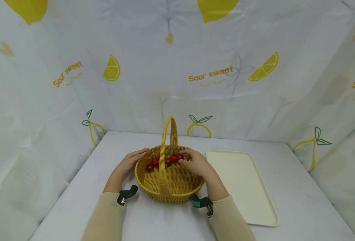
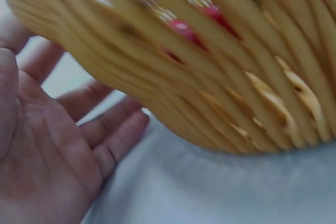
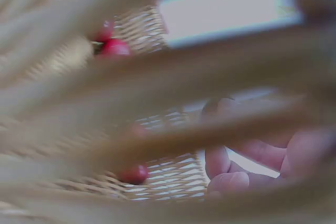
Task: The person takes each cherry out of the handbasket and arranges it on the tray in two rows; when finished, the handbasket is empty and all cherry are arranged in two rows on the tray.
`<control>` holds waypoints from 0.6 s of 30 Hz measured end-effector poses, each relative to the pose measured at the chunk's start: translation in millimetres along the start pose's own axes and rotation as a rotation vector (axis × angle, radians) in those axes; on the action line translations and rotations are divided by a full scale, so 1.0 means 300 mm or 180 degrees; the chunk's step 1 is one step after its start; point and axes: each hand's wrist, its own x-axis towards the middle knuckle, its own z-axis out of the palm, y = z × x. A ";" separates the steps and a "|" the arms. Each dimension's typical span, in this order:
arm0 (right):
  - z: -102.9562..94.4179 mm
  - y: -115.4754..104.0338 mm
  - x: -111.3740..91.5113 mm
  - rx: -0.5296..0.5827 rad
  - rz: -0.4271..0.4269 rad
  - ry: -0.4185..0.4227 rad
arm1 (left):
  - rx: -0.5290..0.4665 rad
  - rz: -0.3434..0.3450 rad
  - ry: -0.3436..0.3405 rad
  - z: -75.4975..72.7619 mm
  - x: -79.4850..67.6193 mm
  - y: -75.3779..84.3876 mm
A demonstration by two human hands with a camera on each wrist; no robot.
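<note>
A yellow woven basket [image 1: 172, 198] with a tall arched handle stands on the table. Inside, several red cherries [image 1: 155, 162] lie in a loose row toward the back. My left hand [image 1: 128, 164] rests at the basket's left side, its fingers extended along the rim; the left wrist view has them beside the outer weave. Reaching over the right rim, my right hand [image 1: 198, 164] holds a dark red cherry [image 1: 180, 156] between thumb and fingertips. Blurred strands of the basket partly cover this hand's fingers [image 3: 233, 182] in the right wrist view.
An off-white rectangular tray [image 1: 240, 182] lies right of the basket, close to my right forearm. The basket handle [image 1: 163, 167] arches between my two hands. Behind the white table [image 1: 168, 222] hangs a lemon-printed cloth [image 1: 153, 110].
</note>
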 end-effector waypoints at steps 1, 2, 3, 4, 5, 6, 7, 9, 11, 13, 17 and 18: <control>-0.011 -0.004 -0.004 0.0036 -0.0019 0.0040 | -0.0019 -0.0007 0.0030 0.004 0.002 -0.003; -0.022 -0.009 -0.008 0.0054 -0.0022 0.0083 | -0.0052 -0.0027 0.0075 0.009 0.003 -0.004; -0.034 -0.014 -0.013 0.0055 -0.0027 0.0124 | -0.0088 -0.0038 0.0112 0.014 0.005 -0.006; -0.044 -0.019 -0.018 0.0048 -0.0043 0.0159 | -0.0129 -0.0038 0.0136 0.017 0.005 -0.007; -0.055 -0.025 -0.023 0.0041 -0.0076 0.0191 | -0.0162 -0.0037 0.0156 0.019 0.005 -0.008; -0.067 -0.030 -0.027 0.0022 -0.0108 0.0218 | -0.0196 -0.0031 0.0167 0.022 0.005 -0.008; -0.077 -0.030 -0.031 -0.0008 -0.0146 0.0249 | -0.0202 -0.0018 0.0174 0.024 0.004 -0.008; -0.100 -0.031 -0.037 -0.0044 -0.0215 0.0318 | -0.0203 -0.0018 0.0185 0.025 0.004 -0.009; -0.122 -0.027 -0.040 -0.0065 -0.0268 0.0386 | -0.0200 -0.0032 0.0206 0.026 0.004 -0.009; -0.143 -0.016 -0.041 -0.0072 -0.0287 0.0473 | -0.0181 -0.0023 0.0203 0.026 0.005 -0.009; -0.177 0.017 -0.036 -0.0113 -0.0232 0.0665 | -0.0188 -0.0025 0.0210 0.028 0.005 -0.007; -0.183 0.028 -0.033 -0.0116 -0.0210 0.0716 | -0.0189 -0.0022 0.0204 0.029 0.006 -0.007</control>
